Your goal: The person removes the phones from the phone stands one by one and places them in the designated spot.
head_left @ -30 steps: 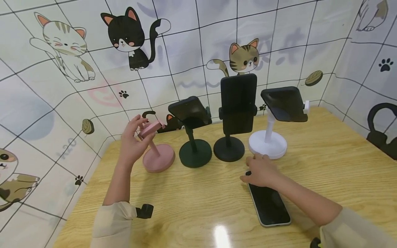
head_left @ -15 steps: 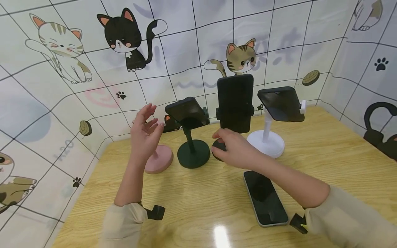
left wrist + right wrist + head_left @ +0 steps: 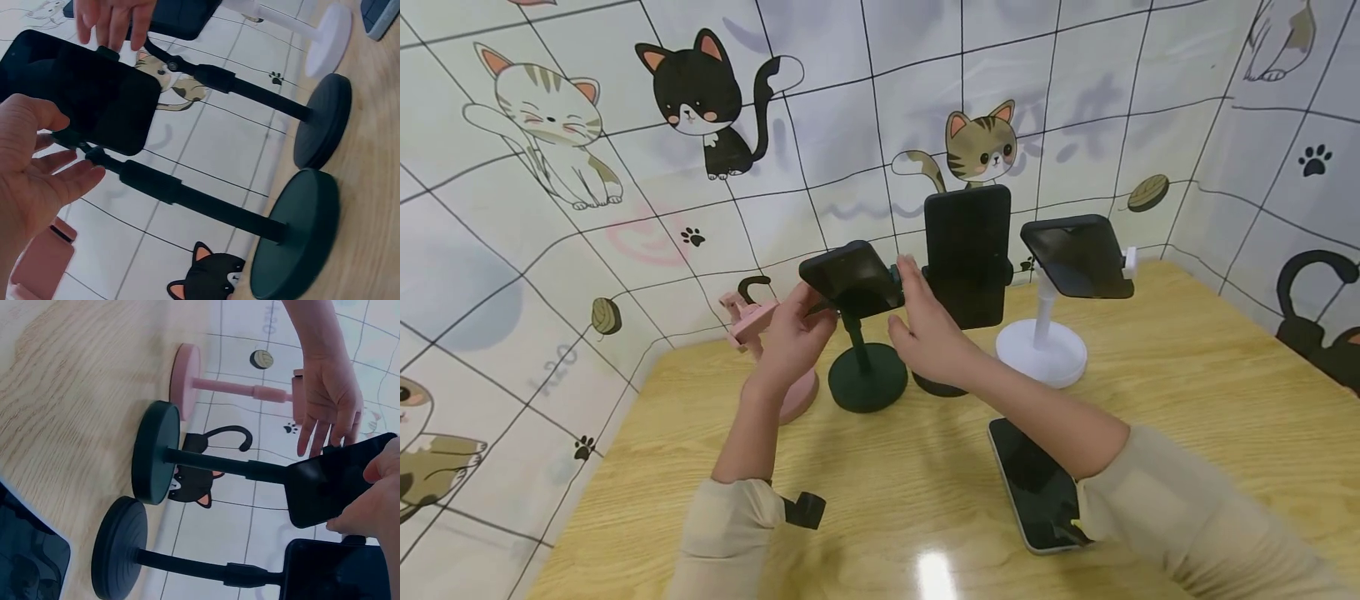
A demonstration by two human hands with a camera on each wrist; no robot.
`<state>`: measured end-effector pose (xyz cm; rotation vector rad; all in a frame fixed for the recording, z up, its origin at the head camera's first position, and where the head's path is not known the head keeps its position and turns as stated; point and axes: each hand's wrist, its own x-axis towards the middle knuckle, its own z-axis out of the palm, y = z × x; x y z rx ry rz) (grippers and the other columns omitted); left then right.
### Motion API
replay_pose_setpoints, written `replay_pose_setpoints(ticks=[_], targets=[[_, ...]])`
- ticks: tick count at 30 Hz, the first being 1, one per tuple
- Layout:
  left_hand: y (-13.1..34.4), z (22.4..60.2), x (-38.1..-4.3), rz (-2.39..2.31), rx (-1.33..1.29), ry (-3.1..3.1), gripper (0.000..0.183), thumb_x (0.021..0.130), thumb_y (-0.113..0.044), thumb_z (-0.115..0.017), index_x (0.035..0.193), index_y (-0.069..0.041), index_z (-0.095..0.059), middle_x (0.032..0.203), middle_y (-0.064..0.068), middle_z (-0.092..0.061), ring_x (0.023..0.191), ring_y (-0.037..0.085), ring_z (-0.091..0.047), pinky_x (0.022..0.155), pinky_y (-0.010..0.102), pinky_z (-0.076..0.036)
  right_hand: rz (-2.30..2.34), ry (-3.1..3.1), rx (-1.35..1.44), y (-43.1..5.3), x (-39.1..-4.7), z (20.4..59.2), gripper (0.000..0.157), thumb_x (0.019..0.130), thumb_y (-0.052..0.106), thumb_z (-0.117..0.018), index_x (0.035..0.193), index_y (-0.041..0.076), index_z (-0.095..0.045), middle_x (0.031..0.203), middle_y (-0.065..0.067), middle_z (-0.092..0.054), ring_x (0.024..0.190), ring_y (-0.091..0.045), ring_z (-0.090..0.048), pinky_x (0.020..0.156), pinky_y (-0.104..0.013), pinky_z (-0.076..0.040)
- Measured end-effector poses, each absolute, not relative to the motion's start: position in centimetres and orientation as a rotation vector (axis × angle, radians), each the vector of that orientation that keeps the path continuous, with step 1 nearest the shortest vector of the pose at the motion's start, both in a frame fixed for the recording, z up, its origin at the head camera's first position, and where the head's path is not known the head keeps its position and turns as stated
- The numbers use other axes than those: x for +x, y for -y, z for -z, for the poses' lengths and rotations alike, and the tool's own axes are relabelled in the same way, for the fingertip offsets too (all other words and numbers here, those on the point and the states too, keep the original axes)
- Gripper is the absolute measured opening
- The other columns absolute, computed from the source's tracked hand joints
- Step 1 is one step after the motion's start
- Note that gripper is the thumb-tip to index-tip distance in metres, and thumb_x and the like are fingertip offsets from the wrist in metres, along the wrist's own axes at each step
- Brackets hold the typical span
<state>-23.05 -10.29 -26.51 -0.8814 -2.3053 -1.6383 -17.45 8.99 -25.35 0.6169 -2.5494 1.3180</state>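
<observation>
A dark green phone stand carries a tilted black phone, and both my hands are around that phone. At its left edge is my left hand; in the left wrist view the thumb lies over the phone's border and the other fingers are spread by the clamp. On the opposite side my right hand has its fingers straight, at the green clamp. Whether either hand presses firmly cannot be told. A pink phone stand with no phone stands left, partly hidden behind my left hand.
Right of the green stand, a black stand holds an upright phone. Further right, a white stand holds a tilted phone. Another phone lies on the wooden table below my right forearm. A cat-print sheet rises behind.
My left hand has left the pink stand's holder and moved right to the phone on the green stand. My right hand has moved from the phone lying on the table up and left to the green clamp.
</observation>
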Motion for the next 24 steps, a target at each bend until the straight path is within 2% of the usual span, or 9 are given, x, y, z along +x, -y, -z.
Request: replay_pose_setpoints(ticks=[4, 7, 10, 11, 13, 15, 17, 22, 24], targets=[[9.9, 27.3, -23.2, 1.635, -0.873, 2.296, 0.033, 0.088, -0.001, -0.054, 0.120, -0.003, -0.050, 0.111, 0.015, -0.058, 0.102, 0.024, -0.058, 0.089, 0.036, -0.044, -1.273, 2.542, 0.659, -8.5, -18.3, 26.0, 0.067, 0.092, 0.006, -0.040, 0.142, -0.001, 0.005, 0.149, -0.015, 0.011, 0.137, -0.025, 0.003, 0.106, -0.048, -0.012], [9.7, 27.6, -23.2, 1.633, -0.858, 2.279, 0.032, 0.088, -0.003, -0.055, 0.119, -0.003, -0.051, 0.111, 0.014, -0.059, 0.102, 0.022, -0.059, 0.089, 0.035, -0.045, -1.217, 2.544, 0.672, -8.4, -18.7, 26.3, 0.064, 0.092, 0.003, -0.039, 0.142, -0.003, 0.001, 0.148, -0.019, 0.007, 0.136, -0.030, -0.004, 0.105, -0.050, -0.017], [9.6, 27.7, -23.2, 1.632, -0.854, 2.268, 0.030, 0.089, -0.004, -0.054, 0.119, -0.003, -0.051, 0.112, 0.014, -0.058, 0.102, 0.021, -0.059, 0.086, 0.033, -0.046, -1.164, 2.538, 0.670, -8.4, -18.8, 26.4, 0.060, 0.091, 0.000, -0.038, 0.140, -0.005, -0.004, 0.147, -0.023, -0.001, 0.127, -0.035, -0.030, 0.092, -0.044, -0.040], [9.6, 27.8, -23.2, 1.632, -0.854, 2.264, 0.030, 0.089, -0.004, -0.054, 0.118, -0.003, -0.051, 0.112, 0.014, -0.058, 0.102, 0.021, -0.059, 0.085, 0.032, -0.047, -1.144, 2.537, 0.670, -8.4, -18.8, 26.4, 0.059, 0.091, 0.000, -0.038, 0.140, -0.004, -0.006, 0.146, -0.023, -0.003, 0.116, -0.035, -0.043, 0.083, -0.041, -0.045], [9.7, 27.9, -23.3, 1.642, -0.859, 2.246, 0.029, 0.089, -0.003, -0.052, 0.118, -0.003, -0.051, 0.112, 0.014, -0.058, 0.102, 0.021, -0.059, 0.083, 0.030, -0.048, -1.092, 2.536, 0.677, -8.4, -18.7, 26.4, 0.057, 0.091, -0.001, -0.039, 0.139, -0.004, -0.008, 0.145, -0.024, -0.007, 0.089, -0.030, -0.056, 0.065, -0.033, -0.047], [9.7, 28.1, -23.2, 1.648, -0.863, 2.228, 0.028, 0.089, -0.002, -0.052, 0.118, -0.003, -0.052, 0.110, 0.014, -0.059, 0.100, 0.022, -0.060, 0.080, 0.028, -0.049, -1.038, 2.535, 0.689, -8.4, -18.7, 26.5, 0.056, 0.091, -0.001, -0.040, 0.138, -0.004, -0.010, 0.143, -0.024, -0.011, 0.063, -0.023, -0.052, 0.052, -0.029, -0.042], [9.8, 28.2, -23.2, 1.652, -0.862, 2.208, 0.027, 0.089, -0.001, -0.052, 0.116, -0.002, -0.053, 0.108, 0.015, -0.059, 0.097, 0.022, -0.061, 0.079, 0.027, -0.049, -0.981, 2.528, 0.702, -8.4, -18.6, 26.5, 0.055, 0.091, -0.002, -0.041, 0.137, -0.004, -0.012, 0.141, -0.025, -0.015, 0.051, -0.017, -0.043, 0.049, -0.025, -0.040], [9.8, 28.1, -22.8, 1.642, -0.853, 2.191, 0.023, 0.088, 0.000, -0.054, 0.110, 0.001, -0.055, 0.104, 0.016, -0.062, 0.092, 0.023, -0.062, 0.080, 0.029, -0.049, -0.883, 2.474, 0.726, -8.6, -18.4, 26.5, 0.052, 0.090, -0.003, -0.044, 0.134, -0.005, -0.018, 0.133, -0.025, -0.024, 0.050, -0.017, -0.043, 0.052, -0.025, -0.042], [9.7, 27.7, -22.2, 1.644, -0.855, 2.200, 0.023, 0.088, 0.001, -0.054, 0.110, 0.003, -0.054, 0.104, 0.017, -0.061, 0.094, 0.024, -0.061, 0.083, 0.032, -0.048, -0.859, 2.454, 0.729, -8.8, -18.4, 26.5, 0.051, 0.089, -0.004, -0.045, 0.133, -0.006, -0.020, 0.130, -0.025, -0.028, 0.062, -0.020, -0.050, 0.060, -0.026, -0.047]])
